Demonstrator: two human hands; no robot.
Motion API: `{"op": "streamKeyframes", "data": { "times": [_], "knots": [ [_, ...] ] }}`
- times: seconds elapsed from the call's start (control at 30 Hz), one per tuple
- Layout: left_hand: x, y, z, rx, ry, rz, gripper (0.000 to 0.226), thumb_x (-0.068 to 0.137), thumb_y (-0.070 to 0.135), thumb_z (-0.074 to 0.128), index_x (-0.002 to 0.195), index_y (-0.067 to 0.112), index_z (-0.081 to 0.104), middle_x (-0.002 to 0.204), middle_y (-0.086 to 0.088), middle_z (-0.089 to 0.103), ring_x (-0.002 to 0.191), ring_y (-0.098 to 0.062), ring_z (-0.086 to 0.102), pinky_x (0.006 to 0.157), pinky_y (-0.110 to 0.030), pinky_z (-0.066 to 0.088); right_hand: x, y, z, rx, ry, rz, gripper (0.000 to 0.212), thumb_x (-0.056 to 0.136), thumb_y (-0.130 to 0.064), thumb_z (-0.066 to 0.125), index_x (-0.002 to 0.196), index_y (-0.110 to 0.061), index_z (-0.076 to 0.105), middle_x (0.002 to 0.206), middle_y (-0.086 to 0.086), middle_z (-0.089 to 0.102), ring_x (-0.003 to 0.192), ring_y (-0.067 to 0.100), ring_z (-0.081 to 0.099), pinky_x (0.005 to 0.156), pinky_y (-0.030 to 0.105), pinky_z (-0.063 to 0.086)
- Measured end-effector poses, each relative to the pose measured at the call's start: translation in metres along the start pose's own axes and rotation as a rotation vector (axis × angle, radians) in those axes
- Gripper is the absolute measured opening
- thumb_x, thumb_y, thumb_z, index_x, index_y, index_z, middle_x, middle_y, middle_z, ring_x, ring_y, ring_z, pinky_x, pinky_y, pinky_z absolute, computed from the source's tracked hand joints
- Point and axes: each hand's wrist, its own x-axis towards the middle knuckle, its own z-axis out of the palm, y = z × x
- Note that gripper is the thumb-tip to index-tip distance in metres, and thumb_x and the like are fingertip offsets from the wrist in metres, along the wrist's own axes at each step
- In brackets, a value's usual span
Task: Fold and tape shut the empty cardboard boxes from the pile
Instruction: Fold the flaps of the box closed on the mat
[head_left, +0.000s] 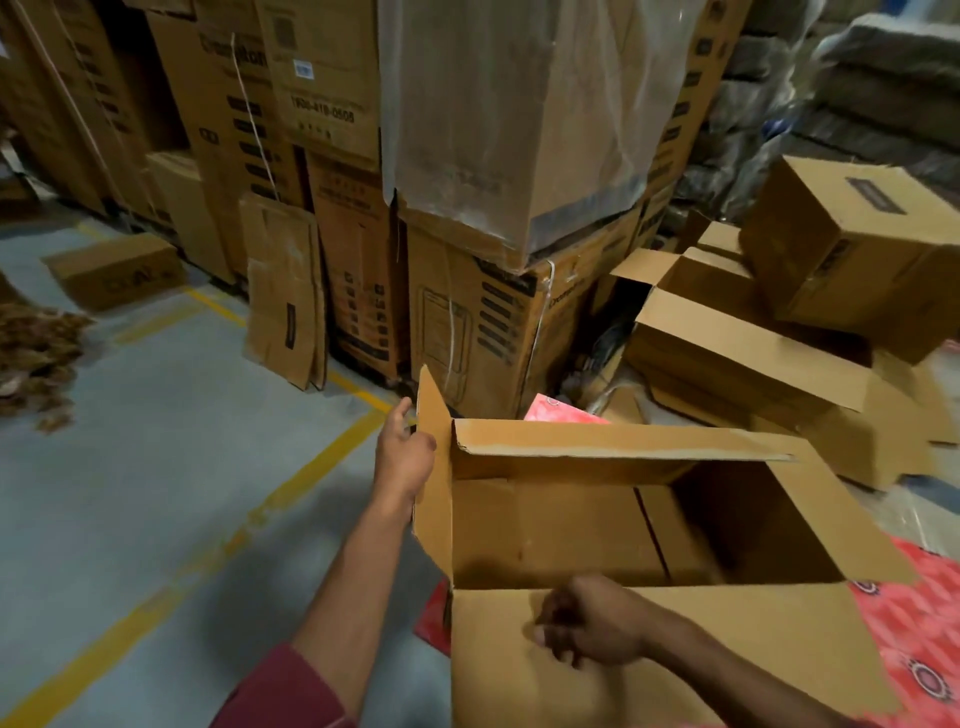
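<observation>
In a warehouse aisle, I stand over an open box (597, 530) resting on a red mat (919, 623). My left hand (404, 457) presses against the outside of the upright left flap (434, 467), thumb up; its fingers look loosely curled, though the flap partly hides them. My right hand (589, 621) lies on the near flap (727, 654), fingers curled under, apparently pinching the cardboard. The far flap (613, 441) is folded inward. More empty boxes (753, 353) lie piled to the right. Flattened cartons (285, 296) lean against tall stacks (322, 93) behind.
</observation>
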Motion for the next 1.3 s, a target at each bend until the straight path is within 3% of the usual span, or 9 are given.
{"op": "streamKeyframes", "data": {
  "times": [0.1, 0.2, 0.4, 0.67, 0.77, 0.93, 1.03, 1.2, 1.3],
  "knots": [
    [-0.001, -0.001, 0.001, 0.007, -0.023, 0.032, 0.072, 0.102, 0.001, 0.049, 0.158, 0.043, 0.034, 0.153, -0.006, 0.052, 0.125, -0.03, 0.062, 0.101, -0.052, 0.056, 0.031, -0.005, -0.016, 0.036, 0.24, -0.045, 0.023, 0.096, -0.05, 0.065, 0.098, -0.029, 0.074, 0.092, -0.007, 0.076, 0.084, 0.005, 0.071, 0.082, 0.033, 0.062],
    [0.0, 0.003, -0.001, 0.013, -0.026, 0.052, 0.076, 0.1, 0.001, 0.049, 0.158, 0.048, 0.034, 0.154, 0.001, 0.049, 0.125, -0.026, 0.06, 0.099, -0.048, 0.057, 0.058, -0.02, -0.045, -0.182, 0.462, -0.151, 0.019, 0.099, -0.04, 0.064, 0.114, -0.035, 0.073, 0.118, -0.016, 0.071, 0.11, 0.005, 0.065, 0.096, 0.033, 0.056],
    [-0.002, 0.003, -0.004, 0.022, -0.054, 0.027, 0.079, 0.099, -0.002, 0.05, 0.159, 0.046, 0.032, 0.166, 0.005, 0.034, 0.136, -0.026, 0.052, 0.103, -0.046, 0.054, 0.085, -0.05, -0.115, -0.579, 0.541, -0.247, 0.047, 0.097, -0.044, 0.064, 0.142, -0.03, 0.059, 0.158, 0.001, 0.047, 0.145, 0.024, 0.043, 0.116, 0.044, 0.04],
    [-0.041, -0.001, 0.042, -0.137, -0.11, 0.12, 0.082, 0.091, 0.014, 0.067, 0.162, 0.036, 0.032, 0.166, 0.001, 0.036, 0.148, -0.02, 0.039, 0.121, -0.045, 0.037, 0.112, -0.045, -0.155, -0.498, 0.541, -0.063, 0.071, 0.096, -0.044, 0.067, 0.158, -0.035, 0.035, 0.172, 0.0, 0.014, 0.156, 0.029, 0.021, 0.123, 0.05, 0.031],
    [-0.053, -0.025, 0.079, 0.11, -0.194, 0.192, 0.082, 0.092, 0.034, 0.066, 0.161, 0.049, 0.025, 0.171, 0.006, 0.022, 0.157, -0.019, 0.02, 0.128, -0.05, 0.023, 0.114, -0.023, -0.151, -0.41, 0.519, -0.037, 0.076, 0.096, -0.043, 0.068, 0.161, -0.034, 0.029, 0.173, 0.001, 0.011, 0.156, 0.03, 0.021, 0.124, 0.047, 0.029],
    [-0.057, -0.053, 0.123, 0.765, -0.292, 0.231, 0.081, 0.103, 0.047, 0.054, 0.166, 0.037, 0.004, 0.175, -0.008, 0.002, 0.161, -0.025, -0.005, 0.129, -0.045, -0.002, 0.084, 0.017, -0.137, -0.348, 0.505, 0.019, 0.079, 0.099, -0.043, 0.065, 0.163, -0.036, 0.02, 0.173, 0.0, 0.006, 0.158, 0.028, 0.015, 0.126, 0.045, 0.026],
    [-0.05, -0.039, 0.146, 0.867, -0.273, 0.262, 0.088, 0.1, 0.046, 0.058, 0.166, 0.037, 0.002, 0.174, -0.013, -0.002, 0.16, -0.03, -0.006, 0.127, -0.054, 0.004, 0.057, 0.041, -0.136, -0.303, 0.53, 0.06, 0.075, 0.1, -0.043, 0.063, 0.163, -0.036, 0.022, 0.173, -0.002, 0.007, 0.158, 0.027, 0.014, 0.125, 0.045, 0.025],
    [-0.05, 0.006, 0.201, 0.949, -0.159, 0.553, 0.081, 0.098, 0.038, 0.063, 0.164, 0.041, 0.016, 0.173, -0.017, -0.008, 0.159, -0.037, -0.003, 0.125, -0.058, 0.013, 0.012, 0.109, -0.136, -0.161, 0.642, 0.104, 0.066, 0.098, -0.048, 0.064, 0.158, -0.037, 0.036, 0.171, -0.002, 0.021, 0.157, 0.025, 0.02, 0.125, 0.047, 0.026],
    [-0.051, 0.028, 0.246, 1.069, -0.169, 0.692, 0.072, 0.096, 0.035, 0.067, 0.159, 0.044, 0.033, 0.17, -0.019, -0.017, 0.158, -0.041, -0.009, 0.124, -0.064, 0.002, -0.026, 0.161, -0.137, 0.002, 0.825, 0.185, 0.059, 0.097, -0.046, 0.066, 0.152, -0.036, 0.046, 0.166, 0.0, 0.031, 0.155, 0.025, 0.023, 0.124, 0.052, 0.028]
  ]
}}
